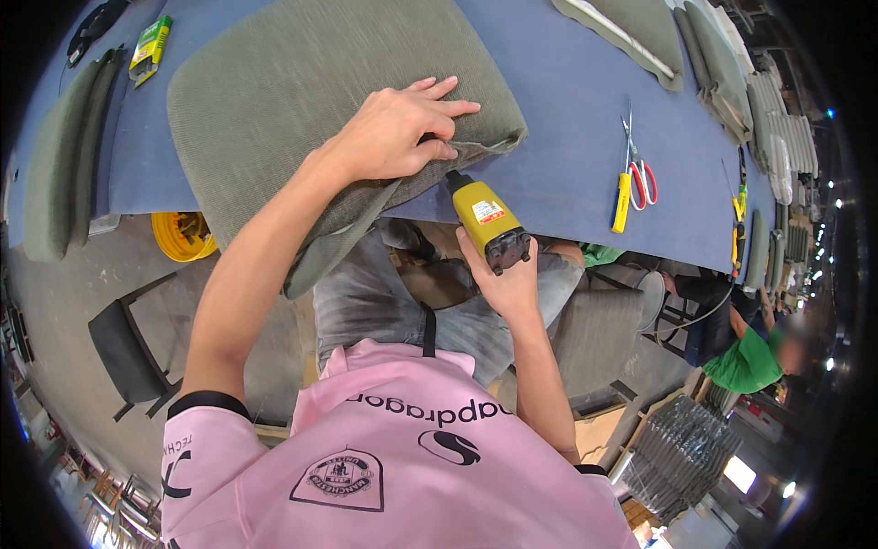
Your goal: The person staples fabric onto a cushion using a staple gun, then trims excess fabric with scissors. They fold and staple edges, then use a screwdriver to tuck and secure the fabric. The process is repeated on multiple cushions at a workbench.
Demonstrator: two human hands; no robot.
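My left hand [398,133] presses flat on the near corner of a grey-green fabric-covered seat cushion [302,82] that lies on a blue-covered worktable [567,82]. Its fingers pinch the folded fabric at the cushion's edge. My right hand [508,279] grips a yellow and black hand tool, a staple gun [489,220], from below. The tool's nose points up at the cushion's underside edge, just under my left fingers. Loose fabric hangs off the table edge over my lap.
Red-handled scissors [643,174] and a yellow-handled tool [622,197] lie on the table to the right. More cushions [732,64] are stacked far right and a green one [64,156] at left. A black stool [128,343] and yellow spool [183,236] stand below left. A person in green [750,361] is at right.
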